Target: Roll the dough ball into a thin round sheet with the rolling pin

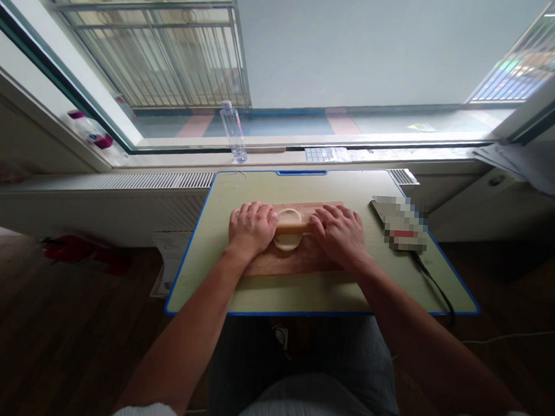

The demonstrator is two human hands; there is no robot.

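Note:
A wooden rolling pin [293,228] lies crosswise over a round, flattened piece of dough [287,242]. The dough shows above and below the pin. My left hand [252,226] is closed over the pin's left end, and my right hand [339,231] is closed over its right end. Both palms face down, hiding the ends of the pin. Under the dough lies a reddish-brown wooden board [297,264], resting on a small pale table [204,278] with a blue rim.
To the right on the table lies a phone-like device [400,224], partly pixelated, with a black cable [434,281] running off the front edge. A clear plastic bottle [233,132] stands on the window sill, and a white-and-purple bottle [90,130] is further left.

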